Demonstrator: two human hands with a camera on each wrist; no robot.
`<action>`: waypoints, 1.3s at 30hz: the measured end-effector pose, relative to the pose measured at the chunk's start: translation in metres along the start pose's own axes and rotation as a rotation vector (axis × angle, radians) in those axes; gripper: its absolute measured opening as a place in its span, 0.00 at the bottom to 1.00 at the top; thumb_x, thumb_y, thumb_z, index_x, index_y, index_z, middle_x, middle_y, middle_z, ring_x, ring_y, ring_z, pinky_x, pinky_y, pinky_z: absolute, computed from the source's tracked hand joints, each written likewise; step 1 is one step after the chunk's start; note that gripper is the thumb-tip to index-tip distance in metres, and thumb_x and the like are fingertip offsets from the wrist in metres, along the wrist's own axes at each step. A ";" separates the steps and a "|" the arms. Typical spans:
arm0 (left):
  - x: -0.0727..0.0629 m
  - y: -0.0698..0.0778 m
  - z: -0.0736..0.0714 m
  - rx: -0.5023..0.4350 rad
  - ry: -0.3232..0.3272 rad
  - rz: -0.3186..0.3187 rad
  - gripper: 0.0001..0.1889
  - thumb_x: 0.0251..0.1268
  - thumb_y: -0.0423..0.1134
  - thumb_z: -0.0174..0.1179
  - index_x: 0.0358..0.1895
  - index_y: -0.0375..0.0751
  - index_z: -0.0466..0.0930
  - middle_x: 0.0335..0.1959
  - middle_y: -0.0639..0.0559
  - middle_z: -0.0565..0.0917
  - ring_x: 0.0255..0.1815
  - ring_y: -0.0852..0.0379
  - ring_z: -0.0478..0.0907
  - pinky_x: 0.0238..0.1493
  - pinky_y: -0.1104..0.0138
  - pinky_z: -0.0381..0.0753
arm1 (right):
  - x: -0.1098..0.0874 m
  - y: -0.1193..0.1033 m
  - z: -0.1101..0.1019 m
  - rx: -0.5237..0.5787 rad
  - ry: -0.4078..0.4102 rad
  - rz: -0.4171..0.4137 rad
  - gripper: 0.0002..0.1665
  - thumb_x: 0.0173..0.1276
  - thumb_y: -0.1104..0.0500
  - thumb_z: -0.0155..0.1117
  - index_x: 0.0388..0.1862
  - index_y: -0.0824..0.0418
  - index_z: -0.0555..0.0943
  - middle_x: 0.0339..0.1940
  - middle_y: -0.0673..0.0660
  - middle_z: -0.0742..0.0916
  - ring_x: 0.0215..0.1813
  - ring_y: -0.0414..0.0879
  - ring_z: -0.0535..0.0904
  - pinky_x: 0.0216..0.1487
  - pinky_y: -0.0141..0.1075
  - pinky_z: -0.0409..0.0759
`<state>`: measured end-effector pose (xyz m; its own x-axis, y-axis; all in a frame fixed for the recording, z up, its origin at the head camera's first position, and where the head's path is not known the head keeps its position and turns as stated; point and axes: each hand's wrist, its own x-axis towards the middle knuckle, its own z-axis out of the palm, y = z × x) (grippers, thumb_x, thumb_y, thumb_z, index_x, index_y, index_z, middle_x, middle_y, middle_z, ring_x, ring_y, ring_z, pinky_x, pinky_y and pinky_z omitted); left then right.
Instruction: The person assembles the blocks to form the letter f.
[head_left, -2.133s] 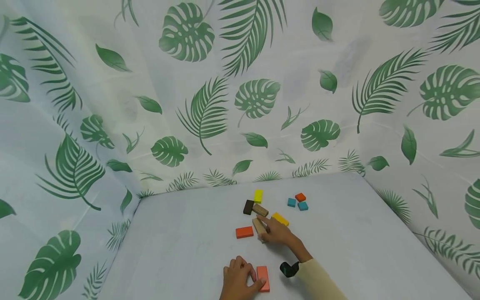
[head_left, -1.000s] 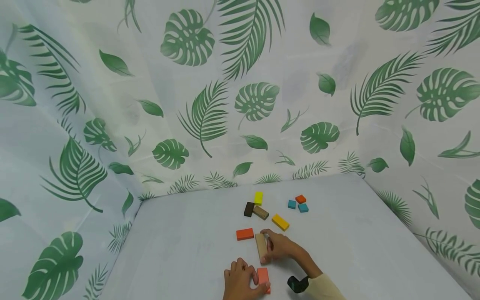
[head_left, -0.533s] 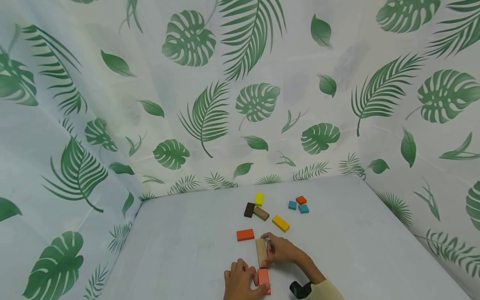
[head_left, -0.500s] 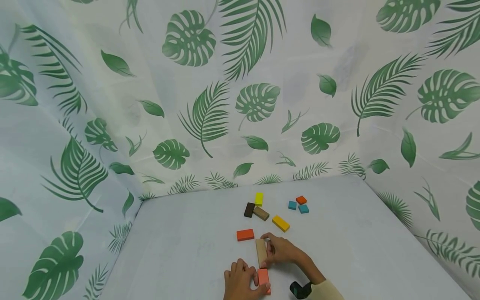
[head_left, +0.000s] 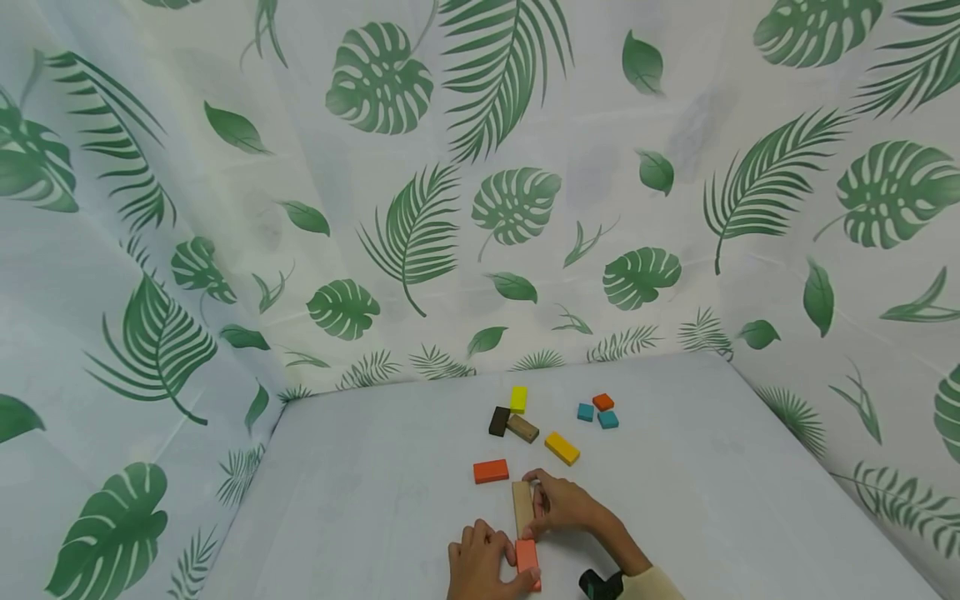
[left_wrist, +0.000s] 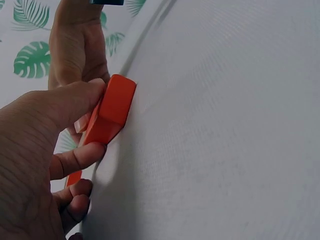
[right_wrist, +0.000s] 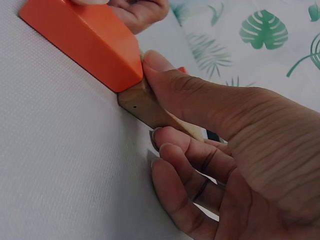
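My left hand (head_left: 480, 562) holds an orange-red block (head_left: 527, 558) flat on the table, thumb at its near end and fingers along its left side. My right hand (head_left: 564, 504) grips a longer light wooden block (head_left: 522, 507), thumb at the near end and a fingertip at the far end. The two blocks stand end to end in one line. In the right wrist view the orange block (right_wrist: 87, 40) meets the end of the wooden block (right_wrist: 145, 105). From the left wrist, the orange block (left_wrist: 112, 107) shows between thumb and fingers.
A red block (head_left: 491, 472) lies just beyond the wooden one. Farther back are a yellow-orange block (head_left: 562, 448), a brown block (head_left: 522, 428), a dark block (head_left: 498, 421) and a bright yellow block (head_left: 519, 399). Blue pieces (head_left: 585, 412) and an orange piece (head_left: 603, 402) sit at the back right.
My right hand has drawn the wooden block toward me and turned it straighter, until its near end met the orange block. My left hand has stayed on the orange block.
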<state>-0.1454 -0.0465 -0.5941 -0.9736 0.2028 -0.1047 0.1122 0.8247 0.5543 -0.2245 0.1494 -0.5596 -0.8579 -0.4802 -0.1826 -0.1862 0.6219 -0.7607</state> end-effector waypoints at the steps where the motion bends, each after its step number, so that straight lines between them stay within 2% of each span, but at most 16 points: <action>1: 0.000 0.000 0.000 -0.011 -0.003 -0.005 0.28 0.49 0.77 0.56 0.23 0.56 0.69 0.30 0.57 0.63 0.34 0.56 0.58 0.34 0.57 0.54 | 0.000 0.000 0.000 0.000 -0.001 0.001 0.45 0.51 0.46 0.79 0.62 0.63 0.69 0.27 0.48 0.79 0.27 0.38 0.70 0.28 0.30 0.65; 8: -0.002 0.001 -0.004 -0.043 -0.031 -0.047 0.31 0.43 0.77 0.61 0.32 0.52 0.74 0.31 0.56 0.65 0.35 0.54 0.60 0.36 0.56 0.56 | 0.000 0.001 0.000 0.005 -0.040 -0.007 0.46 0.52 0.48 0.79 0.65 0.63 0.67 0.28 0.48 0.79 0.27 0.37 0.70 0.29 0.29 0.65; 13: -0.003 0.001 -0.006 -0.033 -0.060 -0.064 0.39 0.42 0.75 0.64 0.46 0.45 0.80 0.33 0.54 0.66 0.36 0.53 0.61 0.37 0.56 0.59 | 0.000 0.004 -0.002 0.042 -0.097 -0.032 0.48 0.54 0.52 0.79 0.69 0.62 0.65 0.30 0.49 0.78 0.29 0.37 0.70 0.30 0.29 0.65; 16: -0.004 0.000 -0.003 -0.007 -0.050 -0.052 0.43 0.43 0.74 0.65 0.55 0.44 0.79 0.35 0.55 0.66 0.37 0.54 0.61 0.39 0.56 0.60 | -0.001 0.006 -0.003 0.076 -0.125 -0.048 0.48 0.55 0.55 0.78 0.70 0.63 0.64 0.32 0.50 0.78 0.29 0.37 0.70 0.31 0.28 0.66; 18: -0.007 -0.001 0.001 0.016 -0.019 -0.046 0.43 0.43 0.74 0.64 0.58 0.46 0.79 0.36 0.57 0.64 0.38 0.56 0.60 0.39 0.57 0.58 | -0.001 0.007 -0.004 0.098 -0.139 -0.058 0.48 0.55 0.58 0.78 0.71 0.63 0.64 0.32 0.50 0.79 0.29 0.37 0.70 0.31 0.28 0.66; 21: -0.011 -0.001 0.006 0.040 0.050 -0.040 0.42 0.43 0.75 0.62 0.59 0.49 0.80 0.36 0.60 0.60 0.38 0.58 0.58 0.39 0.58 0.56 | -0.001 0.009 -0.006 0.120 -0.154 -0.073 0.48 0.55 0.59 0.77 0.71 0.63 0.63 0.33 0.51 0.79 0.29 0.37 0.70 0.31 0.27 0.67; 23: -0.013 0.001 0.009 0.043 0.101 -0.045 0.38 0.45 0.73 0.62 0.56 0.51 0.81 0.35 0.61 0.59 0.37 0.60 0.57 0.39 0.58 0.55 | 0.000 0.010 -0.006 0.125 -0.159 -0.081 0.48 0.55 0.60 0.77 0.71 0.63 0.63 0.34 0.51 0.80 0.30 0.37 0.71 0.32 0.27 0.68; 27: -0.012 0.004 0.013 0.003 0.166 -0.036 0.22 0.55 0.62 0.64 0.45 0.50 0.81 0.32 0.64 0.61 0.35 0.63 0.58 0.40 0.59 0.54 | 0.001 0.013 -0.008 0.131 -0.164 -0.088 0.47 0.56 0.59 0.76 0.71 0.62 0.63 0.34 0.51 0.80 0.30 0.37 0.71 0.33 0.27 0.68; 29: -0.012 0.005 0.013 -0.025 0.172 -0.029 0.18 0.57 0.58 0.65 0.43 0.51 0.81 0.32 0.64 0.61 0.34 0.64 0.57 0.40 0.59 0.54 | 0.001 0.014 -0.008 0.136 -0.163 -0.091 0.47 0.56 0.60 0.76 0.71 0.62 0.63 0.34 0.51 0.80 0.30 0.37 0.71 0.33 0.28 0.69; 31: -0.011 0.005 0.013 -0.037 0.165 -0.025 0.19 0.56 0.58 0.65 0.43 0.50 0.81 0.32 0.64 0.62 0.34 0.65 0.57 0.40 0.59 0.53 | 0.001 0.015 -0.008 0.143 -0.164 -0.097 0.47 0.56 0.60 0.76 0.71 0.62 0.63 0.34 0.51 0.80 0.30 0.37 0.71 0.33 0.28 0.69; 36: -0.012 0.002 0.012 -0.028 0.147 -0.009 0.31 0.46 0.67 0.66 0.48 0.49 0.82 0.33 0.64 0.61 0.35 0.64 0.56 0.40 0.58 0.52 | 0.002 0.017 -0.009 0.147 -0.158 -0.112 0.47 0.56 0.61 0.76 0.72 0.63 0.63 0.35 0.51 0.81 0.30 0.36 0.72 0.32 0.27 0.70; 38: -0.012 0.002 0.013 -0.035 0.160 0.004 0.28 0.49 0.66 0.65 0.46 0.49 0.82 0.33 0.64 0.61 0.34 0.65 0.56 0.40 0.59 0.52 | 0.003 0.018 -0.009 0.146 -0.154 -0.117 0.47 0.56 0.60 0.76 0.71 0.64 0.63 0.35 0.51 0.81 0.30 0.36 0.72 0.32 0.26 0.70; 39: -0.011 0.003 0.013 -0.054 0.173 -0.010 0.26 0.51 0.64 0.65 0.44 0.48 0.81 0.32 0.64 0.61 0.34 0.65 0.56 0.40 0.59 0.52 | 0.002 0.019 -0.008 0.147 -0.150 -0.119 0.47 0.56 0.60 0.76 0.71 0.64 0.63 0.35 0.51 0.81 0.30 0.36 0.72 0.32 0.27 0.69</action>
<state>-0.1315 -0.0395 -0.6025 -0.9948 0.0969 0.0300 0.0955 0.7956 0.5982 -0.2340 0.1652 -0.5695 -0.7513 -0.6383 -0.1680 -0.2010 0.4637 -0.8629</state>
